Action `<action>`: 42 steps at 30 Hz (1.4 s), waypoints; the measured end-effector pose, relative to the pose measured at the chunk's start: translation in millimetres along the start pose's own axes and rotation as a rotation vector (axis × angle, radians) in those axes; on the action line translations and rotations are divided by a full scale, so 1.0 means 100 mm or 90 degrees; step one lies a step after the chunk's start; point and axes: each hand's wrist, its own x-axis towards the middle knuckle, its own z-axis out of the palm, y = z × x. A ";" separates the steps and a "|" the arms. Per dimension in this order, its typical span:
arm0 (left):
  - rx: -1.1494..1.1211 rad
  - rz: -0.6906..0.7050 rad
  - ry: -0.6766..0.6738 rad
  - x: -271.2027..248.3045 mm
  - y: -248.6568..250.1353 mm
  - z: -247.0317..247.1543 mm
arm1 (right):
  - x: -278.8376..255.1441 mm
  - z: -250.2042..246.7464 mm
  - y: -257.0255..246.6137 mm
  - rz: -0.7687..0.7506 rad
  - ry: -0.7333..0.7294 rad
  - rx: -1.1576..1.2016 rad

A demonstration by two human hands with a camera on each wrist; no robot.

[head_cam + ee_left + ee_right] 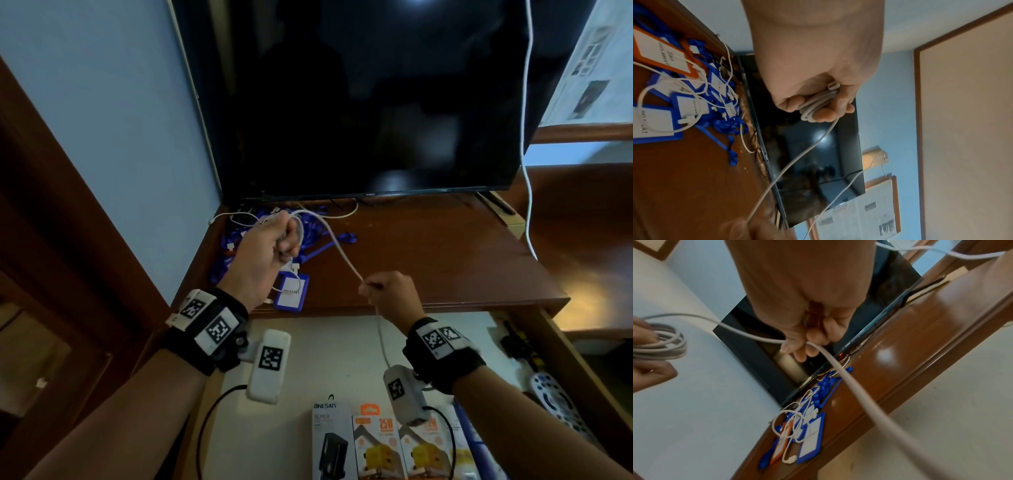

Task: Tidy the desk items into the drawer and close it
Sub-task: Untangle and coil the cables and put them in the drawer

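Nearest me, at 6 o'clock, the open wooden drawer with its pale liner [342,346] already holds boxed chargers [383,442]; the coil goes there once wound.

Above the drawer's front edge, my right hand [390,291] is curled into a pinch on the free run of the white round charging cable [337,248], which passes between thumb and fingers and trails down past my wrist. I should let the cable slide through this pinch under light tension, so each turn lies flat and untwisted.

At 11 o'clock, my left hand [265,250] is closed round the gathered loops of the same cable, held clear above the brown wooden desk [428,253]. I judge several turns are made. Keep the loops equal in size and clamp each new turn with the thumb before feeding the next.

Beyond, at 12 o'clock, blue lanyards with badge holders [291,291] and thin white cables [239,217] lie tangled on the desk before the dark television screen [376,102]. Keep the trailing end from snagging them.
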 end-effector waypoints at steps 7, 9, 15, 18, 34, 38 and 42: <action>0.086 -0.024 -0.060 -0.14 -0.08 0.17 | 0.12 0.00 -0.13 0.127 0.034 0.225; 0.099 -0.035 -0.065 -0.17 -0.10 0.17 | 0.17 0.01 -0.12 0.143 0.018 0.239; -0.002 -0.029 0.002 -0.12 -0.07 0.07 | 0.18 0.06 -0.11 0.130 -0.065 0.280; -0.171 -0.020 0.074 -0.03 -0.02 -0.06 | 0.15 0.05 -0.11 0.082 -0.010 0.235; 0.236 0.180 0.102 0.09 -0.03 0.13 | -0.07 -0.09 -0.53 -0.270 -0.153 0.086; 0.296 0.179 0.009 0.02 -0.12 0.22 | -0.12 -0.28 -0.70 -0.326 -0.087 0.182; 0.263 0.112 -0.054 -0.01 -0.16 0.29 | -0.07 -0.49 -0.77 -0.264 0.001 0.271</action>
